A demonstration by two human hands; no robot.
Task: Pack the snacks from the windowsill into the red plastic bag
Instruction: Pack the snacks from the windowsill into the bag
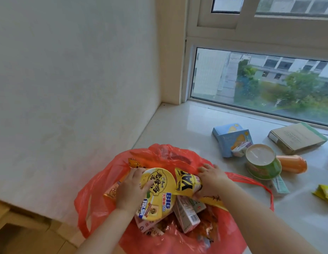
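We see the red bag standing open at the near edge of the sill, its mouth spread wide and its loop handles hanging loose at either side. Inside it lie a pale carton with a barcode, a pink packet, an orange pack against the bag's left wall and crinkled wrappers lower down that we cannot read. Over the bag's mouth our left hand grips a yellow noodle bowl, tilted so its printed lid faces us, fingers curled round its left rim and thumb on the lid. Our right hand clutches a yellow packet with bold black letters, just beside the bowl, fingers wrapped over its top. Both forearms reach in from below, bare, meeting above the bag. The bag is thin, glossy, translucent and creased. Right of the bag, still on the sill, a green cup stands upright, an orange can lies on its side behind it, two blue boxes lean together beyond, with a small sachet against them, a brown box lies farther right, and a yellow wrapper sits at the picture's right edge.
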